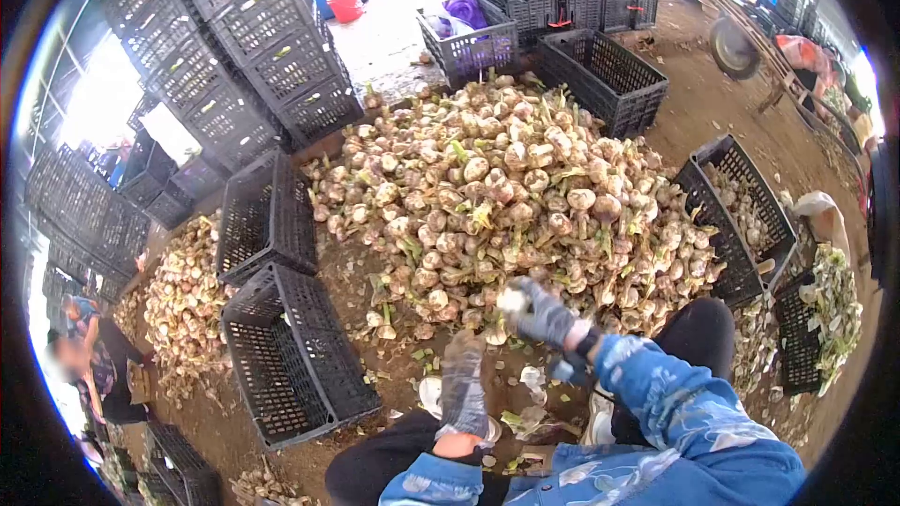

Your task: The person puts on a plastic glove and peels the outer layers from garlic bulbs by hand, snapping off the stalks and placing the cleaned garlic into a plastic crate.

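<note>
A pale bulb point(512, 301) is gripped by the fingers of the gloved right hand point(547, 317), at the near edge of the bulb pile point(511, 192). The gloved left hand point(463, 382) is held nearby; whether anything is grasped by its fingers cannot be told. A black crate point(305, 356) is set to the left.

We can read no words, numbers, brands or signs in this crate-lined work area: the stacked black crates point(286, 66), the red bucket point(347, 7) and the patterned blue sleeve point(661, 384) show us no legible lettering.
</note>
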A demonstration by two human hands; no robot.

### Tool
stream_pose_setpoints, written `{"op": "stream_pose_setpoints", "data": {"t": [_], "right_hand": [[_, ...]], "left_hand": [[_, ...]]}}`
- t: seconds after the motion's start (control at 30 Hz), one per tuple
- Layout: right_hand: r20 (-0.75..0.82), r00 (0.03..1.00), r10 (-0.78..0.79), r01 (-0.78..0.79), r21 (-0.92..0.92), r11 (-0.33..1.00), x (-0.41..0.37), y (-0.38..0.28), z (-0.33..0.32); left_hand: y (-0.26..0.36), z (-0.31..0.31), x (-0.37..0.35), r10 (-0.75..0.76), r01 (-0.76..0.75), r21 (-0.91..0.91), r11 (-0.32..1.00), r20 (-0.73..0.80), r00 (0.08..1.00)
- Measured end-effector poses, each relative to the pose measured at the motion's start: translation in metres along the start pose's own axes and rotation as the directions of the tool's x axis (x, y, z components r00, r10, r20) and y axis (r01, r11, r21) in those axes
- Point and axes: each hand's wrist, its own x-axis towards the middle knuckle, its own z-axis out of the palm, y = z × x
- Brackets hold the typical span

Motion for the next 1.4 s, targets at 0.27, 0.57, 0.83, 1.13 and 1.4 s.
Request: {"op": "stream_pose_setpoints", "data": {"t": [0.27, 0.57, 0.83, 1.13, 1.4], "right_hand": [[0.309, 0.914, -0.264, 0.350, -0.270, 0.897, -0.101, -0.094, -0.013], [0.133, 0.988, -0.083, 0.028, 0.368, 0.929, -0.113, -0.053, -0.006], [0.218, 0.974, -0.058, -0.041, 0.424, 0.905, -0.111, -0.063, -0.003], [0.244, 0.967, -0.074, -0.053, 0.478, 0.877, -0.110, -0.068, 0.003], [0.198, 0.972, 0.125, -0.180, 0.287, 0.941, -0.108, -0.095, -0.008]], "left_hand": [[-0.028, 0.006, 0.024, 0.025, -0.020, 0.132, 0.991, -0.037, 0.999], [-0.009, 0.001, 0.005, 0.045, -0.050, -0.355, 0.934, -0.020, 0.999], [-0.018, -0.007, 0.012, 0.055, -0.058, -0.242, 0.968, -0.018, 0.998], [-0.010, -0.004, 0.002, 0.169, -0.171, -0.028, 0.985, -0.072, 0.983], [-0.001, 0.009, -0.017, 0.502, -0.498, 0.304, 0.812, 0.073, 0.862]]}}
